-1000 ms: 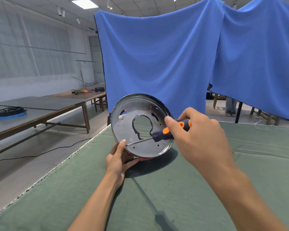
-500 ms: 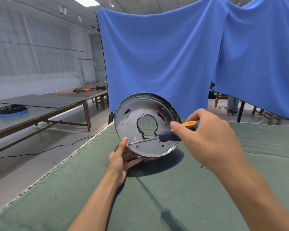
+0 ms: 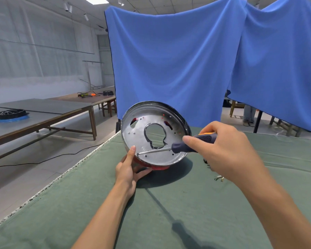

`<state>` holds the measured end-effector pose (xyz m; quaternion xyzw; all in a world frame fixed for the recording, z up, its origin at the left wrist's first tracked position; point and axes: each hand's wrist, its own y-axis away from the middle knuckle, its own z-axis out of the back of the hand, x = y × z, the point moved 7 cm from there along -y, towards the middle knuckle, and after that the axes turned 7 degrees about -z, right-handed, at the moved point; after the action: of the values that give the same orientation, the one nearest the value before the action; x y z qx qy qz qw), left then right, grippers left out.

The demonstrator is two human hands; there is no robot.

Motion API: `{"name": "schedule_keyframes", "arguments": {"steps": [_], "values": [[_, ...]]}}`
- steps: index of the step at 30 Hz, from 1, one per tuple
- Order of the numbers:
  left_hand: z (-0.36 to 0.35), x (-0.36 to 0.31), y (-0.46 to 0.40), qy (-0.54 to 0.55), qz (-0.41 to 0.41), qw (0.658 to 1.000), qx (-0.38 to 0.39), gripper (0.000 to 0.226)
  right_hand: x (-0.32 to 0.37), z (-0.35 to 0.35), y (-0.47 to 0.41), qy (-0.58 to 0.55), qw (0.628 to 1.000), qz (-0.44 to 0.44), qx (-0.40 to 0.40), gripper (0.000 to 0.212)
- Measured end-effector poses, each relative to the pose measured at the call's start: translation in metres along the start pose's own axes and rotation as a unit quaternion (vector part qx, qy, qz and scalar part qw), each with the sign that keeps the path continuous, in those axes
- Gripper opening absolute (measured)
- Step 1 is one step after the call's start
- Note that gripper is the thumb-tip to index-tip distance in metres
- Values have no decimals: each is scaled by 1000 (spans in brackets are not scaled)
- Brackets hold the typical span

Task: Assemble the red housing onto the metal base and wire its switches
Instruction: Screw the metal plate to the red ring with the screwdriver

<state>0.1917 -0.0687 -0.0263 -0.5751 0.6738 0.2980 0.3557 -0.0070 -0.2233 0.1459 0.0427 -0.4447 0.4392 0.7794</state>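
Head view, near field: my left hand [image 3: 128,170] cradles the lower edge of the assembly from about 7 o'clock, thumb and fingers curled under the rim and the index finger laid straight against the plate face. My right hand [image 3: 228,150] is clenched around the handle of the screwdriver [image 3: 187,145], whose shaft runs toward 9 o'clock and ends at a hole near the plate's lower left edge, just beside that index fingertip.

The metal base [image 3: 155,132] stands tilted on edge on the green counter [image 3: 169,212], open face toward me; the red housing [image 3: 158,167] shows only as a strip beneath its lower rim and through some slots.

Risks, as I judge them:
- Tip slip. The shaft lies nearly flat to the plate; poor seating could let it skate into the adjacent fingertip.
- Assembly roll. Only one hand steadies the tilted plate; driving force could pivot it.
- Lost hardware. Small loose fasteners [image 3: 219,178] lie on the counter at 4 o'clock of the plate, near my right forearm, which could sweep them away.

Beyond hangs a blue curtain [image 3: 169,60].
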Motion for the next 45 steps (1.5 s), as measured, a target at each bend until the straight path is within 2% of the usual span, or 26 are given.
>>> {"name": "schedule_keyframes", "arguments": {"steps": [3,6,9,11,14,16,18,20,24,28,31,33,36,38,39,41,43,45], "values": [[3,2,0,18,7,999,-42,44,-3,6,-7,-68,997,8,-45,26],[5,1,0,37,21,997,-65,34,-15,20,-14,-149,982,-2,-120,32],[4,0,1,43,24,996,-81,29,-40,15,-24,-264,956,-57,-116,34],[4,0,2,55,33,994,-91,31,-63,0,-29,-379,911,-139,-83,28],[4,-1,5,69,48,992,-99,31,-92,-26,-29,-529,810,-252,-25,18],[5,-2,7,65,54,991,-106,31,-106,-35,-26,-557,782,-279,5,14],[4,-2,8,56,58,991,-110,31,-118,-44,-21,-544,787,-290,26,12],[4,-1,10,47,58,991,-112,32,-131,-53,-13,-504,808,-304,28,10],[6,1,12,20,61,992,-111,35,-159,-64,-4,-333,899,-285,-9,18],[6,2,14,-2,66,993,-94,36,-162,-69,-5,-149,966,-204,-51,4],[3,1,16,-4,64,994,-90,36,-154,-69,-7,29,985,-156,-64,7],[2,0,17,-5,48,994,-96,39,-151,-71,-9,77,985,-141,-63,14],[-4,-8,16,-31,-24,994,-101,48,-147,-69,-14,86,988,-107,-74,20],[-9,-21,17,-98,-115,984,-99,56,-142,-64,-14,48,991,-83,-96,11],[-13,-30,20,-149,-174,969,-92,58,-140,-61,-14,2,991,-78,-104,6],[-25,-46,28,-247,-288,924,-38,61,-137,-57,-14,-102,986,-73,-114,17],[-38,-48,38,-321,-346,881,37,71,-132,-54,-15,-188,973,-81,-105,23],[-49,-42,48,-364,-371,849,95,77,-128,-55,-14,-288,949,-104,-73,29]]}}
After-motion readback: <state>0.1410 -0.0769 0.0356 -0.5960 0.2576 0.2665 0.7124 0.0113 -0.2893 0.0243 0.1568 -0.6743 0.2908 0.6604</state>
